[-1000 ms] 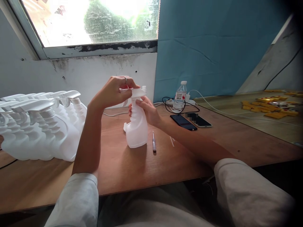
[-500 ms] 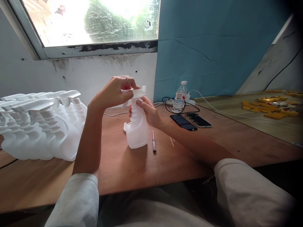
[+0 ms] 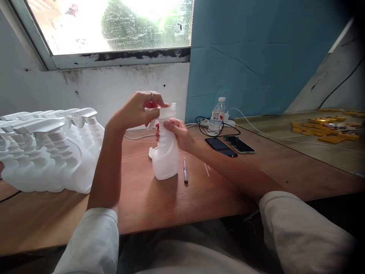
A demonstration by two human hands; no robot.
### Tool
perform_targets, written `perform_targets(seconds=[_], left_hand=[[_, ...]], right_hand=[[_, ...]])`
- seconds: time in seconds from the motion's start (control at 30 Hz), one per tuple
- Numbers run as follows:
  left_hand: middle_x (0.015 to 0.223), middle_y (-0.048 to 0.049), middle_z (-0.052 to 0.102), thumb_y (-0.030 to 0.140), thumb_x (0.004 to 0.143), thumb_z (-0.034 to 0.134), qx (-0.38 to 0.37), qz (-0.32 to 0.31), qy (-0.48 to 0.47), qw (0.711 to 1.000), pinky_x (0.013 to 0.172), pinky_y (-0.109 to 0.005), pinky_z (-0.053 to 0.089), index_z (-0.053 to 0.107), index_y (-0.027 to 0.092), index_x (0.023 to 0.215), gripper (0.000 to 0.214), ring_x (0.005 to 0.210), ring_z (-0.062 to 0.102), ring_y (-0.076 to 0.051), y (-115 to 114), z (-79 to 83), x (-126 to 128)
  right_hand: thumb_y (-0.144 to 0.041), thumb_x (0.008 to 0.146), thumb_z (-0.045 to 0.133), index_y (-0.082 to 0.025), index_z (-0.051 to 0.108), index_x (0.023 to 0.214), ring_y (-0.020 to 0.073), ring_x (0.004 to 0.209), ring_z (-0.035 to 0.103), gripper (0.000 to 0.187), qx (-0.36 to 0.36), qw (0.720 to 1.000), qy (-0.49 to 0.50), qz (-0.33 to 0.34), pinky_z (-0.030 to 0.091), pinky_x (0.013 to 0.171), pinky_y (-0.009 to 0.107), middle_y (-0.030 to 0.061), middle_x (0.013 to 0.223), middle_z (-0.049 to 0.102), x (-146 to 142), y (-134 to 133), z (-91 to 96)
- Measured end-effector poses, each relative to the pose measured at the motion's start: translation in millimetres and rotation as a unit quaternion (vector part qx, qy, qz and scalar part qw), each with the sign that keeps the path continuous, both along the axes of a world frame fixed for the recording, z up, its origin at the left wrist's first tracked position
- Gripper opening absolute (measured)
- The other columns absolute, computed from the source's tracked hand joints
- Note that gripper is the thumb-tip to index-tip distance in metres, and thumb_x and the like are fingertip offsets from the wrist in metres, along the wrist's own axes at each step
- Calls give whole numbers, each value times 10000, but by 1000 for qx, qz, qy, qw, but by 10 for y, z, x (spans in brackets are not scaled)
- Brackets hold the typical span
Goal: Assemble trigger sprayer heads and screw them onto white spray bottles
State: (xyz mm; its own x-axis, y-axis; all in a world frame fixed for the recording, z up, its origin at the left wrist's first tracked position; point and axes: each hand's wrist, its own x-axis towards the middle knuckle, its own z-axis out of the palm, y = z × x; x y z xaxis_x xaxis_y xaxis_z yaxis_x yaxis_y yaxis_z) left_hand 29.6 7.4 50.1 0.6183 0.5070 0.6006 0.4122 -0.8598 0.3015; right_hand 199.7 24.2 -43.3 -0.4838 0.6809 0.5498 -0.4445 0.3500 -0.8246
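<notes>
A white plastic spray bottle [image 3: 165, 161] stands upright on the wooden table in front of me. My left hand [image 3: 146, 106], with a ring on one finger, grips its white trigger sprayer head [image 3: 168, 112] from above. Around the neck, just under that head, my right hand [image 3: 181, 133] is wrapped, thumb in front. The trigger side points left, partly hidden by my left fingers. Behind the bottle's left side a small white part [image 3: 151, 153] shows, mostly hidden. Close by on the right lies a small screwdriver [image 3: 185, 173] with a clear handle.
Several white spray bottles [image 3: 51, 160] stand in rows at the left. Two phones [image 3: 221, 147], a water bottle [image 3: 216, 117] and tangled cables are at the back right. Thin white strips [image 3: 207, 169] lie beneath my right forearm. Yellow packets [image 3: 327, 129] lie farther right.
Very little differs. The fingers of my right hand have shifted slightly around the neck, while my left hand keeps its hold on the sprayer head.
</notes>
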Motion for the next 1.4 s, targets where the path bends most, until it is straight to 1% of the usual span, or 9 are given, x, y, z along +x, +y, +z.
perform_targets(seconds=[0.23,0.33,0.47,0.63,0.77,0.9,1.07,1.2,1.4], left_hand=[[801,-30,600,173,840,537,2,-15,12,1000,505,-196,492,667,149,955,176,519,543,-56,-43,22,-21],[811,-31,594,171,842,544,5,-18,12,1000,501,-187,492,672,151,968,181,517,539,-49,-24,27,-27],[836,-37,589,177,852,551,2,-31,6,999,513,-186,500,674,154,981,180,552,550,-56,-5,24,-38],[889,-44,576,225,875,562,5,-51,7,999,585,-215,510,687,175,1007,189,642,570,-80,-37,37,-30],[894,-50,629,321,914,539,-7,-55,17,998,710,-268,505,691,193,1066,251,787,576,-129,-70,79,-61],[930,-16,669,472,955,443,-34,-20,-47,998,776,-286,487,667,234,1119,366,839,566,-126,-64,121,-195],[842,15,674,624,908,429,-7,82,-173,982,719,-280,497,678,251,1064,475,763,578,-117,-42,160,-417],[789,25,679,563,907,493,16,123,-159,980,716,-293,506,703,242,986,392,714,584,-110,-150,189,-527],[744,11,664,463,912,548,80,149,-158,973,649,-284,486,719,227,912,292,680,580,-115,-517,212,-554]], right_hand=[[-454,741,749,-156,529,807,134,584,592,376,18,997,3,-79,515,508,264,21,704,609,-75,-58,-17],[-417,753,745,-159,546,824,137,595,597,334,17,997,9,-78,518,511,265,20,722,610,-67,-44,-10],[-377,759,735,-158,580,910,133,622,605,308,-10,998,-54,24,533,561,263,21,762,628,32,28,82],[-296,760,702,-144,569,1107,141,728,624,402,-64,968,-166,177,547,669,262,32,821,649,194,104,201],[-335,774,706,-146,546,1131,124,752,607,434,-53,962,-153,221,534,696,260,79,983,660,210,113,191],[-359,804,690,-146,578,987,134,777,609,303,-8,974,-135,183,517,675,262,92,1024,644,150,69,154],[-342,794,694,-135,586,812,151,730,620,234,14,988,-116,100,490,592,244,21,742,590,80,27,119],[-321,780,693,-149,588,871,141,733,627,222,10,989,-121,86,490,587,235,47,860,628,63,12,114],[-294,744,684,-147,612,853,104,642,545,197,12,992,-102,78,495,583,249,25,819,592,3,-35,104]])
